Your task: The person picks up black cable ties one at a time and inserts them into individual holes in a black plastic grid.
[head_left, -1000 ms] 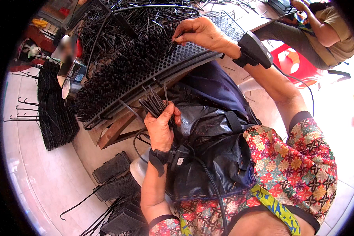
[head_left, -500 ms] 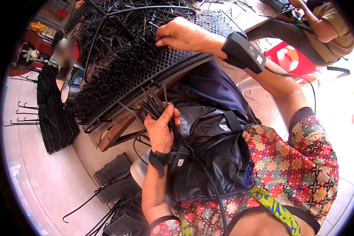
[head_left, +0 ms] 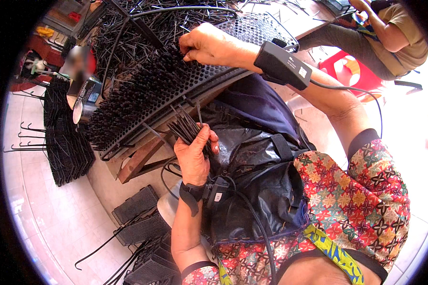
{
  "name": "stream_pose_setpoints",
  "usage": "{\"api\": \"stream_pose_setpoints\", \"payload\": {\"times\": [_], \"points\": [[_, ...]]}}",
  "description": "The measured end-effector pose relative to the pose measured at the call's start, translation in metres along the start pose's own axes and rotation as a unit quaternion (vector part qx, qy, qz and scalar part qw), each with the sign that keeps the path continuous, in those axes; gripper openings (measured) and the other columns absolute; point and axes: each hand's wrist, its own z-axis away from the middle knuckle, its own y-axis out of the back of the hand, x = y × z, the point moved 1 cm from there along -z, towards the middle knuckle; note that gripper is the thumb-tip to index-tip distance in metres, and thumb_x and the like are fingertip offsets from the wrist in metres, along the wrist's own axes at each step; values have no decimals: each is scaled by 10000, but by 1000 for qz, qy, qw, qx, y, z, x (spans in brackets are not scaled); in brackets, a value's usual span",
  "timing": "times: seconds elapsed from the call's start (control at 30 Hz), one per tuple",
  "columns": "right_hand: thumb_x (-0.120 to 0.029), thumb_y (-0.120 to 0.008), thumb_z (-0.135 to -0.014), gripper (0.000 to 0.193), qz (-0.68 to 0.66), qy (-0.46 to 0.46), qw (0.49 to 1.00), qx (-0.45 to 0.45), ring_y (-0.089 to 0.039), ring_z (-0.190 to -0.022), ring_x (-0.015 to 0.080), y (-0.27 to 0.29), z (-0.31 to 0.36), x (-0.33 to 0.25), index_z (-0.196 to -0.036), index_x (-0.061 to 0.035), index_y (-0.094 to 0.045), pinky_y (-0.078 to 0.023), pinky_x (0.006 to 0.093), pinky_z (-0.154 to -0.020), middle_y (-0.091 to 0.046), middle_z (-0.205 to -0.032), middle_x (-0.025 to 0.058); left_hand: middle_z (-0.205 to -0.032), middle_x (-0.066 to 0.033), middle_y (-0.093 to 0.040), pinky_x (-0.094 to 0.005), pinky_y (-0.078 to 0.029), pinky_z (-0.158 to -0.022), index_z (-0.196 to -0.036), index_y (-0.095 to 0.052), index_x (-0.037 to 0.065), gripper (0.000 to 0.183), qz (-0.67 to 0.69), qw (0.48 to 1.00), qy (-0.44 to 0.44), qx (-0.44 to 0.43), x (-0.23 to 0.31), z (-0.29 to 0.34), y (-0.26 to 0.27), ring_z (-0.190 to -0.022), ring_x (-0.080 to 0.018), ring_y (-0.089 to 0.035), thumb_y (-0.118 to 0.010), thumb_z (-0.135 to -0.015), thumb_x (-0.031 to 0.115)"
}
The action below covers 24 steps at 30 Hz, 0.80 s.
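Observation:
My left hand (head_left: 194,160) is closed around a bundle of thin black sticks (head_left: 183,128), whose ends fan out above the thumb, just off the near edge of a black perforated panel (head_left: 219,76). Many black sticks (head_left: 138,90) stand packed upright in the panel's holes on its left and middle; toward the right the holes are bare. At the right border of that packed area, my right hand (head_left: 211,45) pinches with thumb and fingers down among the sticks. Whatever is between those fingertips is too small and dark to make out.
Loose black sticks (head_left: 176,26) lie heaped behind the panel. A wooden support (head_left: 140,159) stands under it. Black hooked racks (head_left: 69,137) lie at left, black mesh trays (head_left: 135,204) on the floor. Another person (head_left: 389,38) sits at far right near a red stool (head_left: 335,69).
My right hand has shifted slightly left along the packed sticks, and its fingers have drawn in. My left hand and its bundle have stayed nearly still.

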Motion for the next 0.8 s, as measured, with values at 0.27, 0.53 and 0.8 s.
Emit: {"api": "stream_pose_setpoints", "payload": {"times": [0.27,0.53,0.8], "points": [[-101,-594,-683,127,24,38,999,-1,-575,-579,280,-5,-6,5,-696,22,-561,-440,333,-524,-547,-590,169,-620,-81,-547,-236,-390,-413,-818,-521,19,147,11,1000,2,-6,-2,0,1,-462,-141,-487,-609,-753,118],[-136,-573,-717,136,61,21,998,1,-564,-597,303,-8,5,6,-748,-3,-575,-447,346,-545,-558,-619,160,-619,-75,-542,-235,-391,-411,-816,-513,29,129,4,1000,4,-10,-1,-1,2,-461,-135,-479,-594,-767,117],[-126,-596,-702,129,-2,-12,998,67,-578,-590,258,-9,20,12,-772,-19,-584,-455,312,-546,-568,-630,138,-604,-69,-521,-243,-373,-401,-807,-510,25,143,-6,1000,-8,-9,-2,-1,-1,-450,-140,-463,-592,-770,135]]}}
